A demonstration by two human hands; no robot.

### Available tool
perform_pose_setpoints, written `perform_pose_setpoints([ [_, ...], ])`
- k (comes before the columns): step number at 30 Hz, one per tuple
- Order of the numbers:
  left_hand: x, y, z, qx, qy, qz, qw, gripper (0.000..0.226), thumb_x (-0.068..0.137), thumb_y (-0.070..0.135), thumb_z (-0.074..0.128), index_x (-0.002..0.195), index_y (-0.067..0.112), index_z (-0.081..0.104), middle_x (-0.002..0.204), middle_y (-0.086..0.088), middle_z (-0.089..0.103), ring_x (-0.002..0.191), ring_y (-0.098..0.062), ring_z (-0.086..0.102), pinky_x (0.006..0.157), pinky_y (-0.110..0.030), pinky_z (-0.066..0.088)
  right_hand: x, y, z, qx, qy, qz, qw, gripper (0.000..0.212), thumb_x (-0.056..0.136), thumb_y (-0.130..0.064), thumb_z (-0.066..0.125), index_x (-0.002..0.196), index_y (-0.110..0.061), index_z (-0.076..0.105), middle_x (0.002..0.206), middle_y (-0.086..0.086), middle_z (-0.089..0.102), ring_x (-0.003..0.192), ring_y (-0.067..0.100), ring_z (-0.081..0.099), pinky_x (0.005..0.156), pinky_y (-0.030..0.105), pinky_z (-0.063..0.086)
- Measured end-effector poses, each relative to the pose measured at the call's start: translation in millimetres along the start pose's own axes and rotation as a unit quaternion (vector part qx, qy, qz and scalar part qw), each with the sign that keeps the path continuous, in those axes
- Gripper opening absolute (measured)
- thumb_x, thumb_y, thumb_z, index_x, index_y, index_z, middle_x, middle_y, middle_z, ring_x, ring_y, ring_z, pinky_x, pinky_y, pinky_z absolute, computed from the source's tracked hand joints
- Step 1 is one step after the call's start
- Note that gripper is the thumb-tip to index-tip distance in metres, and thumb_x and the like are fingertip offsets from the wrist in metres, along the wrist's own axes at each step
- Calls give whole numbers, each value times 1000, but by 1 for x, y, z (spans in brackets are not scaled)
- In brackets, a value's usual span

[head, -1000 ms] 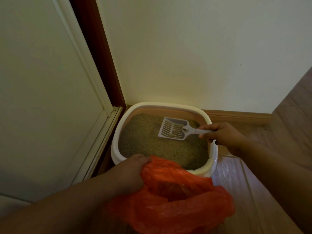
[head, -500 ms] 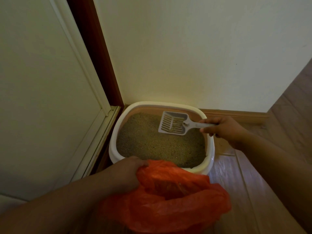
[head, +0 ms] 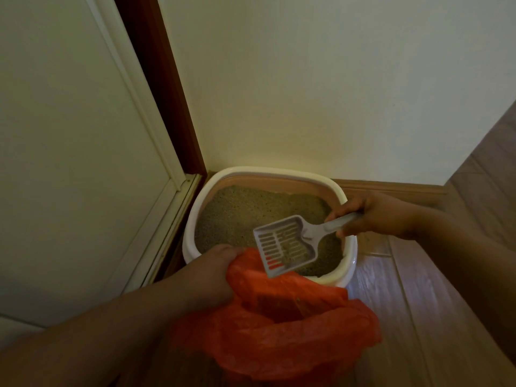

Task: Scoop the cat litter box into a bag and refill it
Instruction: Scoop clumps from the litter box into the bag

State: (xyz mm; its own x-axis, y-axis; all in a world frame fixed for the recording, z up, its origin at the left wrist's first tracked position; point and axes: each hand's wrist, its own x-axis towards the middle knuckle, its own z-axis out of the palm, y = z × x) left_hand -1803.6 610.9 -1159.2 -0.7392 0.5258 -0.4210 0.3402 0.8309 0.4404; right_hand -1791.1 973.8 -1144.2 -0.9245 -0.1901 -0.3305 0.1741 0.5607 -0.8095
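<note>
Litter box [head: 192, 219]: white-rimmed tub at centre frame, tucked into the corner where wall meets door frame; filled with tan granular litter [head: 245, 213].
Scoop [head: 287, 244]: grey slotted plastic, held in the air over the box's near rim, blade tipped toward lower frame, front edge just above the bag mouth; a small clump of litter sits on the slots.
Right hand [head: 374, 213]: centre right, fingers curled round the scoop's handle.
Bag [head: 293, 336]: orange plastic, lower centre, mouth open, overlapping the box's near edge.
Left hand [head: 206, 277]: lower centre-left, fingers clenched on the bag's upper left edge, bunching it.
Floor [head: 446, 303]: wood planks, right side of frame.
Door [head: 69, 135]: pale panel, left side of frame.
</note>
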Motion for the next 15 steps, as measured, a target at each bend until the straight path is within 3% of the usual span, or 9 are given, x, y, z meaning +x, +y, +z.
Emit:
perform_pose_setpoints([
  [3,1,0,0,-11,-11,-7,1000,105,73,14,81,158,33,21,156,7,25,132,-12,41,93,-20,46,2,-15,3,-119,-15,-17,993,34,79,-18,85,106,-39,79,101,-19,75,95,7,67,88,29,55],
  [7,2,1,3,-17,-22,-20,999,120,69,28,90,161,32,12,163,8,14,142,-16,33,105,-27,43,7,-31,10,-237,-72,-36,968,34,81,-25,83,107,-46,76,97,-22,75,90,3,68,89,35,57],
  [10,2,1,3,-14,-16,-18,1000,124,68,32,92,161,32,11,164,9,12,146,-15,28,112,-29,37,7,-41,16,-273,-96,-49,956,34,82,-27,82,112,-44,76,101,-25,74,92,-3,67,86,26,55],
  [12,2,1,3,-17,-12,-17,1000,123,68,31,92,161,33,11,164,9,12,146,-15,29,111,-29,38,7,-47,20,-288,-110,-59,949,35,84,-25,81,115,-39,76,103,-21,73,91,-8,64,78,10,49],
  [15,1,1,4,-13,-9,-16,1000,123,68,30,91,161,34,10,164,9,12,145,-15,29,109,-30,40,9,-56,26,-315,-118,-61,940,36,86,-21,79,119,-32,75,106,-18,70,83,-18,58,70,-1,40],
])
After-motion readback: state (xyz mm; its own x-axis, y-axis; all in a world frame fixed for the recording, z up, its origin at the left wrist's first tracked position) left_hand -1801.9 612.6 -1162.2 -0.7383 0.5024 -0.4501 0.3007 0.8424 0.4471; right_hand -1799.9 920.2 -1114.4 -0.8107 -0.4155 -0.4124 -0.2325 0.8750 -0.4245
